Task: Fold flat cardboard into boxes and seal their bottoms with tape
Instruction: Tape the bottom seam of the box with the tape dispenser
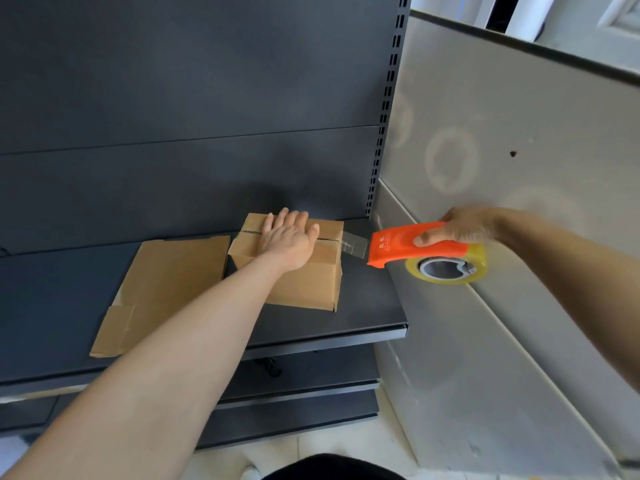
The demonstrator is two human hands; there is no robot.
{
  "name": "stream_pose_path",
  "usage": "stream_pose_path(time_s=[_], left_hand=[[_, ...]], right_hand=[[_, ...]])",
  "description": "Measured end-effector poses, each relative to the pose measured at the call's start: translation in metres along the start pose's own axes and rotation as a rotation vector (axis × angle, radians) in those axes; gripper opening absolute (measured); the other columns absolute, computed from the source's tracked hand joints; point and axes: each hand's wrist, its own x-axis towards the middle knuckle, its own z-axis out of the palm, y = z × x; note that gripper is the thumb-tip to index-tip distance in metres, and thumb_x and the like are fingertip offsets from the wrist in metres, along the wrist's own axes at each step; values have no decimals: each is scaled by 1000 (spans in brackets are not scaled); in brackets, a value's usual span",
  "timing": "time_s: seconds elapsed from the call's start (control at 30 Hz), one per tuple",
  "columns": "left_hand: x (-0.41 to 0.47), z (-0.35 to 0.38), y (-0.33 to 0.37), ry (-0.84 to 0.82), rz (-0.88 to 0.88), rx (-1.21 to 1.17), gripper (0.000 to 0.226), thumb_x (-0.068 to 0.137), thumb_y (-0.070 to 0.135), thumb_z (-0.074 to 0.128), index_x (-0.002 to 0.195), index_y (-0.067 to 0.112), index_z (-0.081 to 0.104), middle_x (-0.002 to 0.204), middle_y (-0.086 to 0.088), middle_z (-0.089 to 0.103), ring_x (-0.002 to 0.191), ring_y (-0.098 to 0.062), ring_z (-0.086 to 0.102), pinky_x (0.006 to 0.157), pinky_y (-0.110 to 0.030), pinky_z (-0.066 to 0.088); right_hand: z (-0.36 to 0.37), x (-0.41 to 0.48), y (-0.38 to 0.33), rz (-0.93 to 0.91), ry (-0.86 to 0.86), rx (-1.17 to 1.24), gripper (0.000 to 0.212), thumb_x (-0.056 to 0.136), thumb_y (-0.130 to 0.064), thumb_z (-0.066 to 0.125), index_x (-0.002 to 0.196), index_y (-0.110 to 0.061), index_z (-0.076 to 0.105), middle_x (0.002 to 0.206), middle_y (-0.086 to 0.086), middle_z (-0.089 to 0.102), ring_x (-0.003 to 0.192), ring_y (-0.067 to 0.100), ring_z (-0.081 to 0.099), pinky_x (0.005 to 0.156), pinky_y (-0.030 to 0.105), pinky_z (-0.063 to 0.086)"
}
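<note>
A dark grey metal shelf (363, 317) carries a folded-up cardboard box (304, 282) toward its three-o'clock end, with what looks like flattened cardboard (166, 289) lying just beside it at nine o'clock.

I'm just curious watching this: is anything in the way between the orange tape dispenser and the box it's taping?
Nothing visible. Only a clear tape strip spans the gap from the dispenser to the box; the left hand presses the box's top.
</note>
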Motion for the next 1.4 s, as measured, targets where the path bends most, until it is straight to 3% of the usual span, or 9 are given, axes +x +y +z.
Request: stream_pose_path(time_s=[0.23, 0.37, 0.43, 0.53, 0.63, 0.77, 0.93, 1.13, 1.4], left_hand=[[-1, 2, -3, 42, 37, -7, 53, 103, 40, 8, 153, 24, 6, 161, 2, 8, 148, -17, -2, 119, -39, -6], [-5, -1, 14, 117, 178, -121, 43, 105, 21, 22, 147, 22, 30, 156, 0, 26, 147, -19, 12, 120, -41, -3], [-3, -2, 28, 82, 138, -183, 42, 104, 31, 25, 143, 21, 37, 152, -1, 35, 146, -21, 15, 119, -43, -1], [0, 2, 33, 27, 57, -74, 64, 91, 66, 27, 140, 26, 33, 151, -1, 34, 146, -26, 14, 117, -47, 1], [6, 1, 25, 26, 55, 13, 69, 88, 69, 27, 143, 27, 29, 152, -1, 30, 145, -25, 14, 118, -47, 1], [11, -3, 20, -24, 79, 45, 72, 89, 70, 25, 147, 26, 24, 156, -1, 23, 146, -25, 10, 118, -48, 0], [11, -7, 18, -45, 90, 37, 72, 90, 69, 25, 148, 25, 23, 157, -2, 21, 147, -25, 8, 118, -48, -2], [8, -7, 16, -39, 106, 29, 71, 90, 68, 25, 146, 24, 25, 156, -2, 23, 146, -25, 10, 118, -48, -2], [9, -5, 16, -29, 95, 20, 70, 89, 67, 30, 145, 26, 26, 154, -2, 26, 146, -25, 11, 117, -50, -4]], right_hand=[[22, 14, -14, -14, -17, -46, 65, 67, -73, 64, 97, -16, 67, 91, 3, 68, 86, 24, 64, 84, 34, 48], [26, 16, -17, -18, -22, -50, 66, 69, -72, 62, 100, -14, 67, 96, 6, 68, 86, 25, 63, 83, 34, 47], [27, 16, -19, -18, -25, -52, 65, 70, -71, 63, 100, -14, 67, 96, 6, 68, 86, 24, 63, 80, 33, 46], [28, 15, -13, -16, -33, -38, 61, 70, -71, 64, 97, -16, 67, 94, 4, 69, 84, 23, 64, 81, 33, 47], [24, 9, 5, 1, -19, 42, 57, 69, -68, 67, 96, -17, 68, 95, 4, 70, 85, 22, 65, 84, 35, 49], [24, -7, 21, -38, -44, 230, 39, 75, -57, 69, 87, -20, 69, 91, 4, 72, 80, 18, 67, 69, 26, 47], [22, -19, 26, -80, -38, 325, 73, 44, -70, 69, 92, -15, 74, 84, 4, 76, 80, 23, 71, 76, 32, 52], [21, -23, 19, -23, -20, 208, 43, 74, -56, 68, 91, -17, 70, 90, 4, 73, 82, 21, 67, 76, 32, 47], [42, -5, -24, 38, 22, -110, 62, 72, -72, 60, 90, -12, 60, 94, 7, 62, 83, 27, 59, 74, 31, 42]])
